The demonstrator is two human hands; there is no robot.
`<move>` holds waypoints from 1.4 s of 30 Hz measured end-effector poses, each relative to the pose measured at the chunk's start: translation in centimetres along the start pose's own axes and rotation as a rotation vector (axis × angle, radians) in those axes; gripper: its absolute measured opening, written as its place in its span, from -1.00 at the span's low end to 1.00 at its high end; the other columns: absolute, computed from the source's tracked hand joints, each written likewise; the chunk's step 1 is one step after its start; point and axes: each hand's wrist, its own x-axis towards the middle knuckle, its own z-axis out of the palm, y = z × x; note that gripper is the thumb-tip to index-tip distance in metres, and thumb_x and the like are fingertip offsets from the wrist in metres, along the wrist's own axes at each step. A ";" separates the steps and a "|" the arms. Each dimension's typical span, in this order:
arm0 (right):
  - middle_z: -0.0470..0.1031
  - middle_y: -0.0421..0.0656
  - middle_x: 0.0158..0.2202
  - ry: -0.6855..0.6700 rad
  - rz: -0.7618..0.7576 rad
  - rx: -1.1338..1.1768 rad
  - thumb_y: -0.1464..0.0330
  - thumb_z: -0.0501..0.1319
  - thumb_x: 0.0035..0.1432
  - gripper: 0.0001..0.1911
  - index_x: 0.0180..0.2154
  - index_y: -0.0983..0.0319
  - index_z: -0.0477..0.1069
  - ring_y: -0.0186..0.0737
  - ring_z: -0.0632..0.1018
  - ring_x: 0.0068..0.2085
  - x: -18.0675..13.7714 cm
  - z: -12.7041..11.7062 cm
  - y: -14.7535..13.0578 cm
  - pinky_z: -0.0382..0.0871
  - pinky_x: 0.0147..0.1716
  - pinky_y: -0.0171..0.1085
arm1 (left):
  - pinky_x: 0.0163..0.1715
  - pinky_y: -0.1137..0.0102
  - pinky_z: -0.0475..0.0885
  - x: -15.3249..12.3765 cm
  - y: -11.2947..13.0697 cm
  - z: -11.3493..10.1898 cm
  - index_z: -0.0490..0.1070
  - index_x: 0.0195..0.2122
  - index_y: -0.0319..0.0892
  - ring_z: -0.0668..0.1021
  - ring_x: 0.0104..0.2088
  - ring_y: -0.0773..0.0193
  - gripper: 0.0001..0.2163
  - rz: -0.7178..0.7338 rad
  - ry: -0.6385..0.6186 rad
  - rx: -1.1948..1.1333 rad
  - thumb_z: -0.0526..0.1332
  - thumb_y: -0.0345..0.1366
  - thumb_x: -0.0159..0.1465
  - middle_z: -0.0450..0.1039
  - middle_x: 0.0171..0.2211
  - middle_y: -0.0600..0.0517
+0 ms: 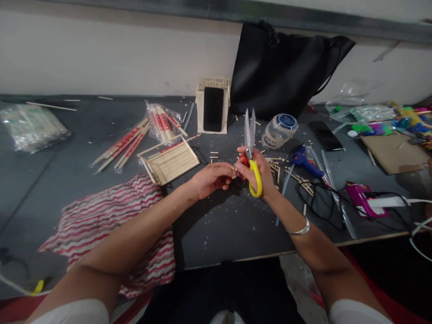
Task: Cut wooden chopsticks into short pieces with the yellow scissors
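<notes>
My right hand (261, 173) is closed around a pair of scissors (251, 139) with yellow and red handles, blades pointing up and away from me and slightly apart. Thumb and fingertips of my left hand (216, 177) are pinched together against the right fingertips; a tiny pale bit shows there, too small to name. Cut pieces of wooden stick (275, 166) lie beside and behind my right hand. To the left of my hands rests a small frame built of wooden sticks (172, 162), with slats across its base.
Bundled sticks in red-printed wrappers (124, 144) lie left, above a striped cloth (118, 225). A phone (213, 109) leans on a stick-built stand at the back. To the right are a jar (279, 130), a blue glue gun (306, 163), tangled cables and a purple box (364, 201).
</notes>
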 end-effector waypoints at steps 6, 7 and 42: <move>0.38 -0.39 -0.48 -0.013 0.076 0.052 0.18 0.39 0.01 -0.55 -0.08 0.09 0.32 -0.45 0.31 -0.61 0.2 -0.3 -0.2 0.22 -0.63 -0.36 | -0.59 0.48 0.36 -0.2 0.3 0.1 0.50 -0.53 -0.24 0.50 -0.53 0.35 -0.99 0.044 0.051 0.111 0.31 -0.43 -0.01 0.48 -0.52 0.02; 0.37 -0.40 -0.49 -0.020 0.096 0.061 0.17 0.39 0.01 -0.54 -0.08 0.09 0.32 -0.46 0.30 -0.62 0.2 -0.3 -0.2 0.20 -0.64 -0.37 | -0.62 0.49 0.33 -0.3 0.3 0.1 0.48 -0.54 -0.23 0.47 -0.55 0.36 -0.98 0.058 0.054 0.109 0.31 -0.43 -0.02 0.46 -0.53 0.03; 0.60 -0.12 -0.25 0.005 -0.438 -0.886 0.40 0.18 0.20 -0.65 0.03 0.16 0.44 -0.12 0.59 -0.22 0.0 -1.1 1.3 0.51 -0.19 -0.18 | -0.70 0.56 0.01 0.4 1.4 -2.1 0.53 -0.43 -0.19 0.18 -0.70 0.56 -0.79 0.562 0.071 -0.112 0.52 -0.39 -0.07 0.39 -0.59 0.19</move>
